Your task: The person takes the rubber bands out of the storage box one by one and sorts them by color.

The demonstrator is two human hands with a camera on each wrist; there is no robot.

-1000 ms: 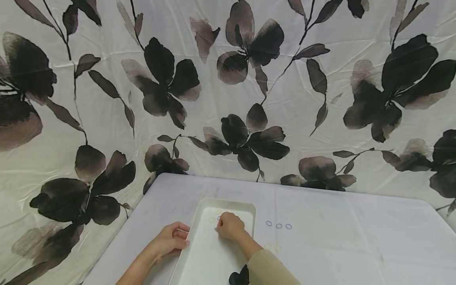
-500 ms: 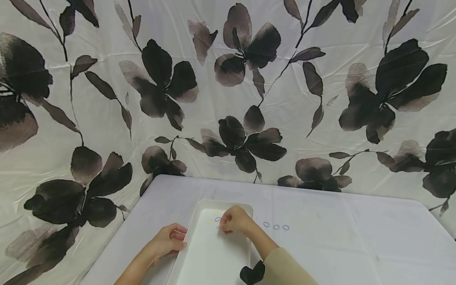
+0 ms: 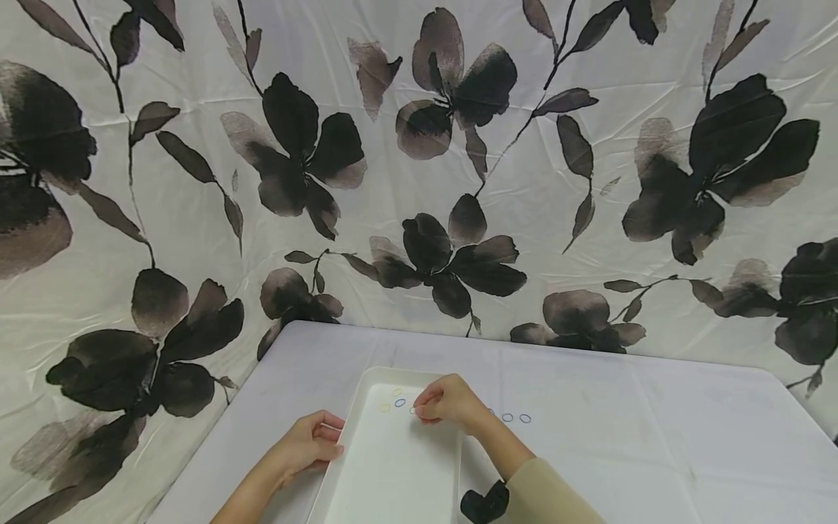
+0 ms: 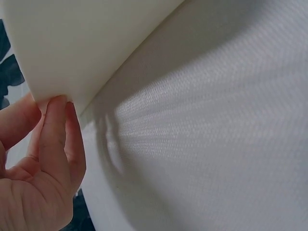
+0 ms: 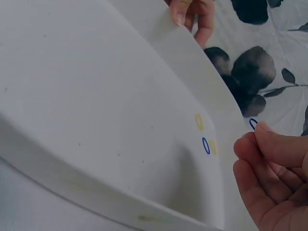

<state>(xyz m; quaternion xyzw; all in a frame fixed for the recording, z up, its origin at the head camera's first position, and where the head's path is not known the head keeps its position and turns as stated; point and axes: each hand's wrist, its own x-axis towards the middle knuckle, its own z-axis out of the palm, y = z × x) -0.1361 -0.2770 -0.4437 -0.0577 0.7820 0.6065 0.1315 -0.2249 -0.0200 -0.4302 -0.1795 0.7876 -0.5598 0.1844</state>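
A white tray [image 3: 393, 473] lies on the table. At its left rim my left hand [image 3: 310, 444] grips the edge between thumb and fingers, as the left wrist view [image 4: 48, 144] also shows. My right hand [image 3: 452, 404] is over the far right part of the tray and pinches a small blue ring [image 5: 253, 124] between thumb and forefinger. Inside the tray, near its far end, a blue ring [image 5: 206, 146] lies close to a yellow ring [image 5: 213, 147], with another yellow ring [image 5: 198, 121] a little apart.
Right of the tray, on the white tablecloth [image 3: 622, 437], lie blue rings [image 3: 525, 418] in a row, one partly behind my right wrist. A dark object [image 3: 484, 502] sits beside the beige sleeve [image 3: 553, 495]. Floral fabric [image 3: 406, 182] hangs behind the table.
My right hand has moved right and slightly away from the blue ring lying in the tray, carrying another blue ring. My left hand has kept its grip on the rim.
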